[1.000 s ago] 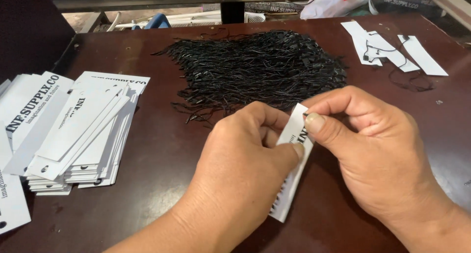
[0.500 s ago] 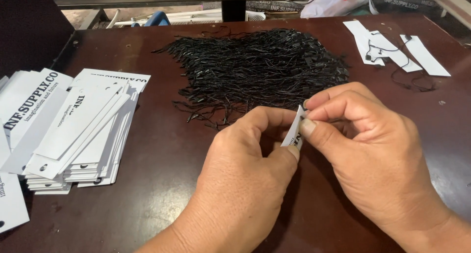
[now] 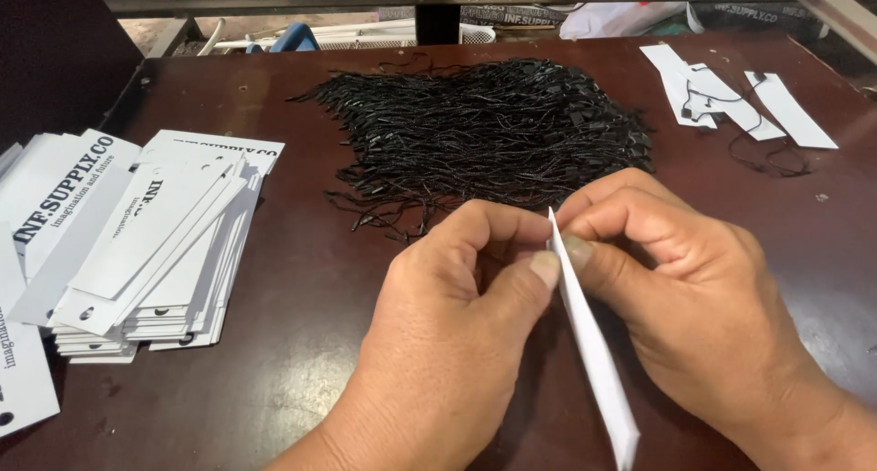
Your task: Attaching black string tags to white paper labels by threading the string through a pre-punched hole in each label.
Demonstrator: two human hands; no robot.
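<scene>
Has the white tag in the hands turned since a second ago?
Yes. The white tag has rotated: its printed face showed before, now only its thin edge does, while the black string pile behind it stays put.

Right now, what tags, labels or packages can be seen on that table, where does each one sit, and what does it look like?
Held tag: pinched between left hand and right hand, white, long, seen edge-on.
Stack of tags: left side of table, white rectangles, black print, punched holes.
Strung tags: far right, white strips with black strings.
Pile of strings: middle back, black.
White bag: beyond the table, crumpled.
</scene>
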